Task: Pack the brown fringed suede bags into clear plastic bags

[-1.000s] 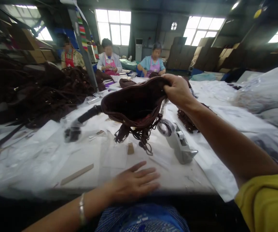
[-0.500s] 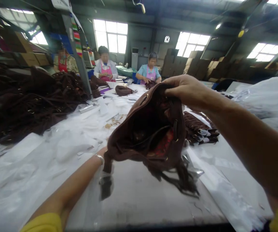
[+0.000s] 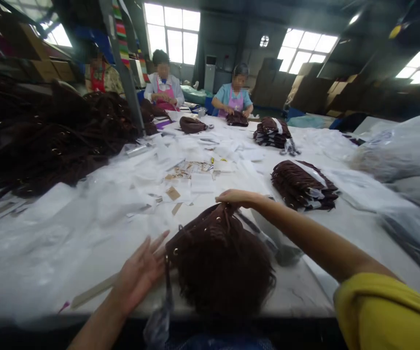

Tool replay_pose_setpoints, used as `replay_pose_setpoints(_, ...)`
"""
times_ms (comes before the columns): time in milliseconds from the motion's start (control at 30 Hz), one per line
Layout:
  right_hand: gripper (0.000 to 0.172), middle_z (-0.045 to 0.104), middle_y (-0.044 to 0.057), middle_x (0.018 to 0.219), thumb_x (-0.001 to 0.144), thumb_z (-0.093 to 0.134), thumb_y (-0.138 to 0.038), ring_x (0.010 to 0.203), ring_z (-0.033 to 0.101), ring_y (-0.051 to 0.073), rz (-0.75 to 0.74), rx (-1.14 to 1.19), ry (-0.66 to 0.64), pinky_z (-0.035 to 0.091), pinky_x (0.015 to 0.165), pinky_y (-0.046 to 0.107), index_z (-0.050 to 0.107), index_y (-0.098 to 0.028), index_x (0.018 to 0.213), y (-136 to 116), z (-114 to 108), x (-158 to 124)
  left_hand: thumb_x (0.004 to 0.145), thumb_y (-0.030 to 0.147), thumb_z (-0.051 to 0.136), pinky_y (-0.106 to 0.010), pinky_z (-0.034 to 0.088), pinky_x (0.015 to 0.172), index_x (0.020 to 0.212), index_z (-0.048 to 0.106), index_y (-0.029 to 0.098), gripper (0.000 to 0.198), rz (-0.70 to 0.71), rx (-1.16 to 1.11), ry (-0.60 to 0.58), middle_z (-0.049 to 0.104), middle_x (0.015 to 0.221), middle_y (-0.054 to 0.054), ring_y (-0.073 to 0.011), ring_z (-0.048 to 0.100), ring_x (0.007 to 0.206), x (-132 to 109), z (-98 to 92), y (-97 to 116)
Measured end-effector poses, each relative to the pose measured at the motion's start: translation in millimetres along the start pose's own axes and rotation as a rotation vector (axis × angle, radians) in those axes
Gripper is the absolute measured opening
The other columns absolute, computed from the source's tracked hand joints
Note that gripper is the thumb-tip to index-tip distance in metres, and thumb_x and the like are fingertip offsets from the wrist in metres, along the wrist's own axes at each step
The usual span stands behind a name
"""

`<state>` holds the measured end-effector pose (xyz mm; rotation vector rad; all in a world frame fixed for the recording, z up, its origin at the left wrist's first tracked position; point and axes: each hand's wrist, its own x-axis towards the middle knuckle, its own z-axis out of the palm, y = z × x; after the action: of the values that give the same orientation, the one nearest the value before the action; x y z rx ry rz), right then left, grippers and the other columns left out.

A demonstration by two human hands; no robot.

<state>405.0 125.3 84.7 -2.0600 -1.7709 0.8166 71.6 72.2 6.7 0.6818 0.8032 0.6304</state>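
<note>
A dark brown fringed bag point(image 3: 224, 262) with metal eyelets stands at the near edge of the white table point(image 3: 297, 291). My right hand point(image 3: 239, 198) grips its top rim, fingers closed over the gathered edge. At the bag's left side, my left hand point(image 3: 140, 272) is open, palm toward the bag and fingers spread; I cannot tell whether the fingertips touch it. A strap end in clear plastic point(image 3: 158, 325) hangs from the bag's left side. The bag's inside is hidden from view.
Stacked fringed brown bags point(image 3: 303, 184) lie to the right, with another stack point(image 3: 271, 132) behind. White wrapping sheets point(image 3: 96, 218) cover the left side. A big heap of brown bags point(image 3: 53, 141) rises beyond a metal post point(image 3: 131, 92). Several co-workers sit across the table.
The bag has turned from its open mouth facing me to its fringed side facing me, and has come lower and nearer. My left hand has come out from behind it.
</note>
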Motion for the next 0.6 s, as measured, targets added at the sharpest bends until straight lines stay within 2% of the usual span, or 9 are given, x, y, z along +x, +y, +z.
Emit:
replay_pose_setpoints(67, 0.027, 0.075, 0.010, 0.098, 0.090, 0.056, -0.037, 0.095, 0.069, 0.025, -0.043, -0.012, 0.120, 0.053, 0.087, 0.037, 0.074, -0.018, 0.094, 5.1, 10.0, -16.6, 0.089, 0.064, 0.043, -0.049, 0.049, 0.102, 0.143, 0.045, 0.030, 0.064, 0.132, 0.047, 0.148, 0.055, 0.141, -0.009, -0.0293, 0.054, 0.128, -17.7, -0.8, -5.0)
replay_pose_setpoints(133, 0.033, 0.070, 0.010, 0.118, 0.096, 0.047, -0.039, 0.112, 0.063, 0.024, -0.128, -0.017, 0.313, 0.046, 0.100, 0.040, 0.069, -0.020, 0.111, 10.5, 16.9, -49.0, 0.088, 0.060, 0.049, -0.049, 0.044, 0.108, 0.148, 0.035, 0.035, 0.066, 0.292, 0.260, 0.323, 0.043, 0.152, -0.006, -0.0289, 0.044, 0.137, -36.6, 1.8, -18.1)
replay_pose_setpoints(200, 0.034, 0.069, 0.009, 0.119, 0.096, 0.046, -0.039, 0.113, 0.062, 0.024, -0.235, -0.026, 0.475, 0.046, 0.102, 0.040, 0.067, -0.021, 0.116, 18.8, 27.5, -90.9, 0.086, 0.054, 0.057, -0.050, 0.036, 0.113, 0.148, 0.035, 0.037, 0.067, 0.442, 0.565, 0.434, 0.033, 0.157, -0.004, -0.0311, 0.036, 0.141, -54.3, 8.7, -39.1)
replay_pose_setpoints(233, 0.033, 0.068, 0.008, 0.121, 0.097, 0.046, -0.039, 0.114, 0.062, 0.023, -0.272, -0.037, 0.461, 0.046, 0.102, 0.039, 0.066, -0.023, 0.118, 24.0, 35.2, -112.4, 0.086, 0.051, 0.060, -0.051, 0.033, 0.115, 0.147, 0.037, 0.038, 0.066, 0.509, 0.723, 0.436, 0.030, 0.159, -0.004, -0.0323, 0.034, 0.142, -61.0, 13.4, -51.0)
replay_pose_setpoints(300, 0.033, 0.065, 0.009, 0.126, 0.095, 0.051, -0.042, 0.119, 0.059, 0.026, -0.266, -0.091, 0.455, 0.045, 0.105, 0.043, 0.067, -0.025, 0.118, 34.4, 55.2, -150.0, 0.085, 0.045, 0.062, -0.053, 0.029, 0.116, 0.146, 0.039, 0.038, 0.066, 0.629, 1.015, 0.293, 0.028, 0.159, -0.003, -0.0336, 0.030, 0.144, -67.2, 23.3, -73.0)
replay_pose_setpoints(367, 0.039, 0.061, 0.011, 0.132, 0.092, 0.055, -0.044, 0.123, 0.057, 0.029, -0.204, -0.144, 0.443, 0.045, 0.105, 0.046, 0.064, -0.024, 0.124, 41.6, 77.2, -175.9, 0.085, 0.039, 0.064, -0.055, 0.027, 0.116, 0.147, 0.039, 0.037, 0.067, 0.709, 1.265, 0.049, 0.029, 0.159, -0.004, -0.0340, 0.025, 0.146, -61.6, 29.6, -85.8)
replay_pose_setpoints(467, 0.050, 0.060, 0.015, 0.133, 0.091, 0.057, -0.046, 0.119, 0.059, 0.032, -0.127, -0.208, 0.364, 0.049, 0.099, 0.046, 0.056, -0.021, 0.135, 40.9, 101.4, -195.9, 0.084, 0.030, 0.064, -0.059, 0.027, 0.114, 0.143, 0.046, 0.036, 0.062, 0.716, 1.523, -0.202, 0.035, 0.157, -0.005, -0.0348, 0.027, 0.145, -39.9, 24.9, -77.3)
replay_pose_setpoints(533, 0.053, 0.067, 0.016, 0.122, 0.091, 0.056, -0.049, 0.108, 0.066, 0.032, -0.093, -0.256, 0.285, 0.053, 0.090, 0.043, 0.056, -0.019, 0.135, 33.2, 105.6, -204.0, 0.079, 0.020, 0.064, -0.058, 0.030, 0.113, 0.134, 0.057, 0.034, 0.057, 0.684, 1.621, -0.198, 0.040, 0.154, -0.005, -0.0350, 0.029, 0.144, -29.5, 15.6, -54.5)
replay_pose_setpoints(600, 0.050, 0.074, 0.013, 0.103, 0.091, 0.056, -0.053, 0.090, 0.071, 0.030, -0.050, -0.314, 0.224, 0.055, 0.078, 0.039, 0.061, -0.021, 0.129, 22.5, 100.5, -210.9, 0.074, 0.010, 0.057, -0.057, 0.032, 0.112, 0.118, 0.069, 0.029, 0.050, 0.693, 1.675, -0.040, 0.052, 0.145, -0.007, -0.0345, 0.039, 0.139, -29.2, 10.3, -25.9)
